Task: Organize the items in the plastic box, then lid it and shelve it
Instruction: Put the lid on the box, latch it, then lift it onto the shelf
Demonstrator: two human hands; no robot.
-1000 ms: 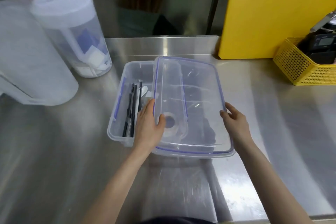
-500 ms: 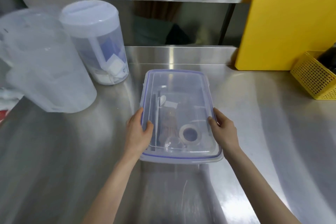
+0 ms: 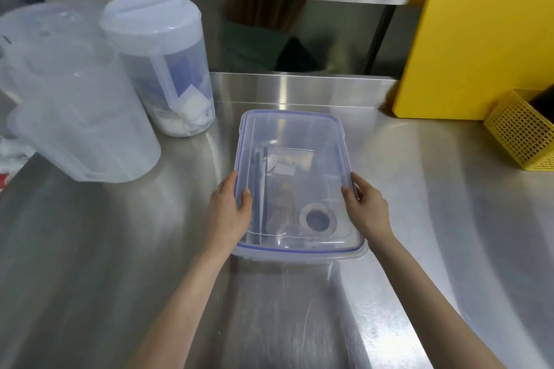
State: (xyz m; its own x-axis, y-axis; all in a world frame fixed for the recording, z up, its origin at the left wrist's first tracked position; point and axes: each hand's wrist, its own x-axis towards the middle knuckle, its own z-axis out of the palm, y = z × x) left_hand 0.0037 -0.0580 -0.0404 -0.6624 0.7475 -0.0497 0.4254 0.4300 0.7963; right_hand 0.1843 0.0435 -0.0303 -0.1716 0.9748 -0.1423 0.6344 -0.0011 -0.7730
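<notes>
Lid (image 3: 295,141) now squared on box — both hands (image 3: 229,213) flank it.

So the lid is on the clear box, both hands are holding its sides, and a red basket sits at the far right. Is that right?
Not quite: the head view shows the basket is yellow. The lid does sit on the clear box, with the left hand and right hand at its sides.

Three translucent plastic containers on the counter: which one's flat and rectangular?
The plastic box between the left hand and right hand: low, rectangular, blue-trimmed lid. The two containers at left are tall and round.
</notes>
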